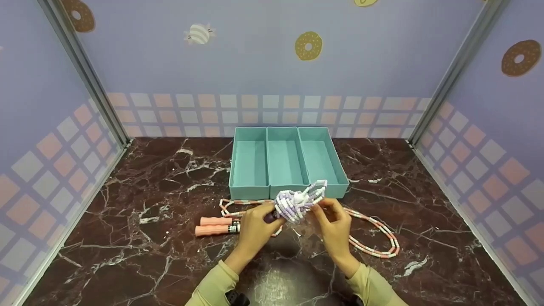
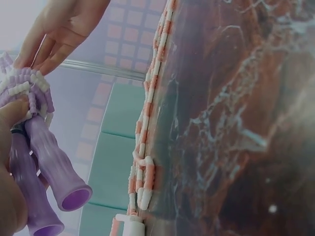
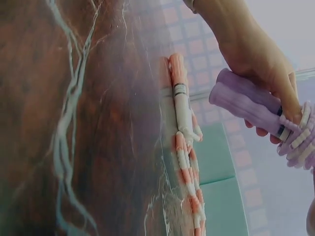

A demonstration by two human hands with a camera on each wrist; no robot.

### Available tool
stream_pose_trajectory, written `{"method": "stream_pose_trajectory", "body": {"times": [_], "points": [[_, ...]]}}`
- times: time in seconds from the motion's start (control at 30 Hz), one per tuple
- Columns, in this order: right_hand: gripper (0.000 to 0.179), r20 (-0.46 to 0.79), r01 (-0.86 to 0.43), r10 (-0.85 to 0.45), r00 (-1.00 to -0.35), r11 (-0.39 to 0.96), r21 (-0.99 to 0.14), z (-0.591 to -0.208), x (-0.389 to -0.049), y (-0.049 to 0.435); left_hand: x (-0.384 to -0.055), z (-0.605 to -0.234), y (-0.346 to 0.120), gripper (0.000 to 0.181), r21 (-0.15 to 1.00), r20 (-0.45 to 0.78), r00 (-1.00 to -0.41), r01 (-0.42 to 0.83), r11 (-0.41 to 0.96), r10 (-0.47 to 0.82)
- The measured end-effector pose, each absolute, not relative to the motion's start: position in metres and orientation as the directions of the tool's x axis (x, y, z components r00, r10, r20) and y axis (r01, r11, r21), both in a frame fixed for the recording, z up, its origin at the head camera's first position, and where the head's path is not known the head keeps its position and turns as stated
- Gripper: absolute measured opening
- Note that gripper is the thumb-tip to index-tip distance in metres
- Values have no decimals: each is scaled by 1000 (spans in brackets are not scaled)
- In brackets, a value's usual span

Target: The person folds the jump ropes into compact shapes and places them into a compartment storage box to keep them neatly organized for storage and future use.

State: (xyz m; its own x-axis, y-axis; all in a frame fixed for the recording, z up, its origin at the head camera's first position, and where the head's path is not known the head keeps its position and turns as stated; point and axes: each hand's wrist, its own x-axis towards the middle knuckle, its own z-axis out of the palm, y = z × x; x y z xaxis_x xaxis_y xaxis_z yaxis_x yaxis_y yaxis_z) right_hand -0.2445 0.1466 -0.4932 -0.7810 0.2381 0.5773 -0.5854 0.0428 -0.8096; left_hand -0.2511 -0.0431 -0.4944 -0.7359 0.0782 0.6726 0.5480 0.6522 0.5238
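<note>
A purple-and-white beaded jump rope [image 1: 291, 206] is wound into a thick bundle above the table, with a loop of beads sticking up at its right. My left hand [image 1: 257, 227] grips it where the beads meet the two purple handles [image 2: 54, 162]. At the bundle's other side, the thumb and fingers of my right hand [image 1: 335, 221] pinch the beads near the loop. Below my hands lies an orange-and-white beaded jump rope [image 1: 378, 223], its two orange handles [image 1: 214, 226] side by side at the left.
Behind my hands stands a teal box [image 1: 250, 191] with three long compartments, no contents visible in them. Patterned panels [image 1: 255, 63] enclose the dark marble table [image 1: 140, 255] at the back and both sides.
</note>
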Motion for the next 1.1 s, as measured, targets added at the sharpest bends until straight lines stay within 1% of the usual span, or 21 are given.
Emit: {"method": "stream_pose_trajectory", "body": {"times": [0.07,0.17,0.3,0.47,0.57,0.67,0.77,0.87,0.93,1.1], "points": [[7,538,-554,247,-806,5,-832,-492,-244,145,-250,-495,-41,18,506,690,-721,547,667,69],[8,470,-504,246,-847,-94,-859,-491,-242,142,-249,-495,-39,21,470,721,-690,549,691,58],[13,415,-462,230,-880,-212,-861,-489,-239,140,-249,-495,-37,21,416,765,-642,553,722,50],[24,361,-411,217,-907,-270,-871,-487,-234,137,-252,-498,-39,26,327,817,-572,554,766,64],[22,295,-353,222,-929,-303,-885,-485,-234,135,-254,-500,-40,29,267,839,-537,549,792,89],[22,207,-282,231,-951,-366,-887,-481,-236,133,-256,-501,-41,30,213,854,-506,546,810,116],[23,139,-233,243,-960,-416,-879,-478,-238,131,-257,-502,-43,31,172,867,-479,547,819,138],[22,95,-200,247,-964,-442,-874,-477,-240,131,-258,-502,-44,31,154,871,-467,549,822,149],[18,77,-186,253,-964,-438,-879,-477,-240,130,-258,-503,-44,31,155,869,-471,548,822,150],[15,45,-146,228,-973,-449,-881,-478,-239,129,-257,-504,-44,29,228,851,-515,545,807,107]]}}
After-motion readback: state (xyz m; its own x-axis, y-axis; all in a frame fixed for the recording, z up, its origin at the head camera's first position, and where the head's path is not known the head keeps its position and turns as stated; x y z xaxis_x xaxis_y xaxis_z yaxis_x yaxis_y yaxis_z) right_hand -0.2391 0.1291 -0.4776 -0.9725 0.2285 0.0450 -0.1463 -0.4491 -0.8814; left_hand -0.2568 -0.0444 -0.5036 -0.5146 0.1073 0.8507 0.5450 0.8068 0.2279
